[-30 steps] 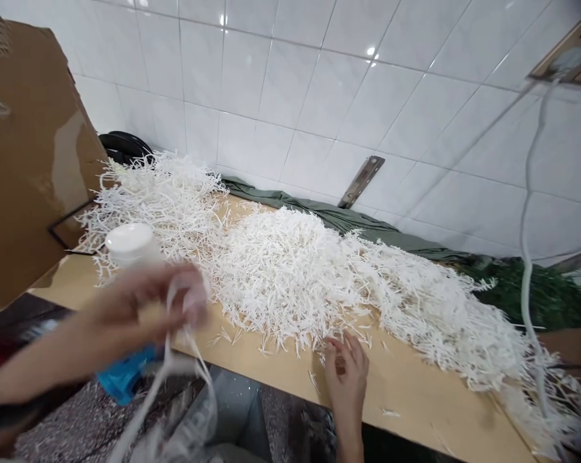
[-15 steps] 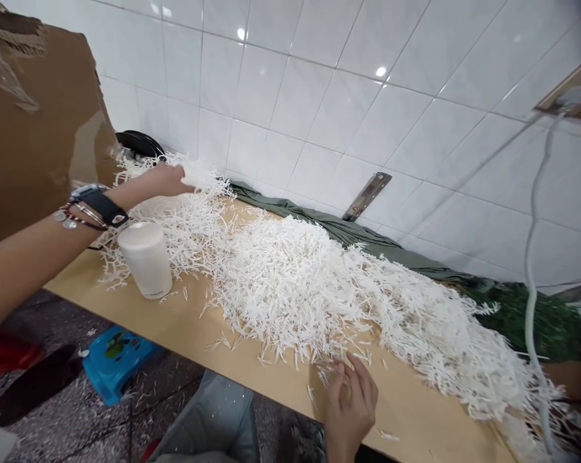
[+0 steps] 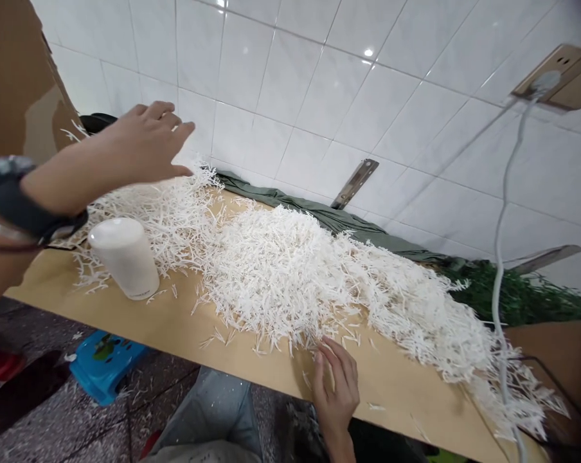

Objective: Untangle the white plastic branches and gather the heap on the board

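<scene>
My left hand point(image 3: 148, 141), with a dark wristband, hangs in the air above the left heap of branching white plastic strands point(image 3: 169, 218). Its fingers are spread and nothing shows in them. A translucent white cup-shaped container point(image 3: 126, 260) stands below my left forearm. My right hand point(image 3: 336, 382) is low over the front of the brown tabletop point(image 3: 175, 328), at the near edge of the middle heap of short white pieces point(image 3: 271, 276). Its fingers are loosely bent, thumb apart from them, with nothing visible between. A few loose white pieces lie near its fingertips.
More white strands point(image 3: 416, 315) run along the right. Green cloth point(image 3: 271, 196) lines the white tiled wall. A cable point(image 3: 500, 257) hangs from a socket point(image 3: 555, 77) on the right, near green foliage point(image 3: 526, 296). A cardboard box point(image 3: 15, 77) stands left; a blue stool point(image 3: 102, 363) is below.
My left hand has lifted off the left heap, its fingers now spread wider. My right hand stays near the middle heap. The view has shifted slightly.
</scene>
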Action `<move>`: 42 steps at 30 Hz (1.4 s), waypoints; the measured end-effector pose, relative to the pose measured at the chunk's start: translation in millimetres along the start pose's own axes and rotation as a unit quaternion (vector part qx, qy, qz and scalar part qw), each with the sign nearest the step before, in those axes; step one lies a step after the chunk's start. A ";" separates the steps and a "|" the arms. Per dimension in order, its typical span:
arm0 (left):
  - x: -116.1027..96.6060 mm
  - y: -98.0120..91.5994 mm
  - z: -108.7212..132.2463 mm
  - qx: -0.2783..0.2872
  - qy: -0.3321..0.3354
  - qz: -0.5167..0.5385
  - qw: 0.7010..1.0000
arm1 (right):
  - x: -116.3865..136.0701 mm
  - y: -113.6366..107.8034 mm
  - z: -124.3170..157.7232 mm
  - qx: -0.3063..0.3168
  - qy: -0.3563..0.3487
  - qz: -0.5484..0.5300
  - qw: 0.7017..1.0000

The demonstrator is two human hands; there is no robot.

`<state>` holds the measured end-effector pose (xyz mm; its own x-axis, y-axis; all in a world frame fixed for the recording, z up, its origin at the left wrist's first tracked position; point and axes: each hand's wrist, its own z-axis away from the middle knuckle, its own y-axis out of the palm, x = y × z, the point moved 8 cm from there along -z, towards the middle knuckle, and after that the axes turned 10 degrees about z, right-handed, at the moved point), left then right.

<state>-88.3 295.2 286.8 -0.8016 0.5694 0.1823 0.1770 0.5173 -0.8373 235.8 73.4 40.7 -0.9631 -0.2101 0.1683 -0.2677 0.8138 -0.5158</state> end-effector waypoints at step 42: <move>-189.1 154.1 205.1 -0.199 -0.277 0.219 0.914 | 23.5 132.6 -272.1 0.329 -0.226 0.001 0.917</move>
<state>-26.7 136.2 17.5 -0.7511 0.4233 -0.5065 0.6551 0.5723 -0.4932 185.4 323.8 204.9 -0.8370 -0.5334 -0.1224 -0.0810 0.3419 -0.9362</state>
